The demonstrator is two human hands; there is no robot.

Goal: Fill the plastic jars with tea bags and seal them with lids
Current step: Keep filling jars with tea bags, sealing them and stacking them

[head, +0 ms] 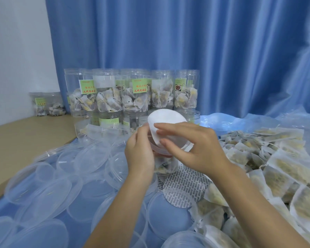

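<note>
My left hand (140, 154) grips a clear plastic jar (166, 163) with tea bags in it, held in mid-air at the centre. My right hand (191, 147) pinches a white round seal liner (166, 122) between thumb and fingers, tilted over the jar's mouth. Loose tea bags (279, 169) lie heaped on the right. Several clear lids (50, 190) are spread over the blue sheet on the left and front. Printed seal liners (184, 183) lie below the jar.
Filled, labelled jars (132, 92) stand stacked in rows at the back before a blue curtain (186, 42). Two more jars (47, 104) stand by the white wall on the left. A tan tabletop (25, 136) shows at the left edge.
</note>
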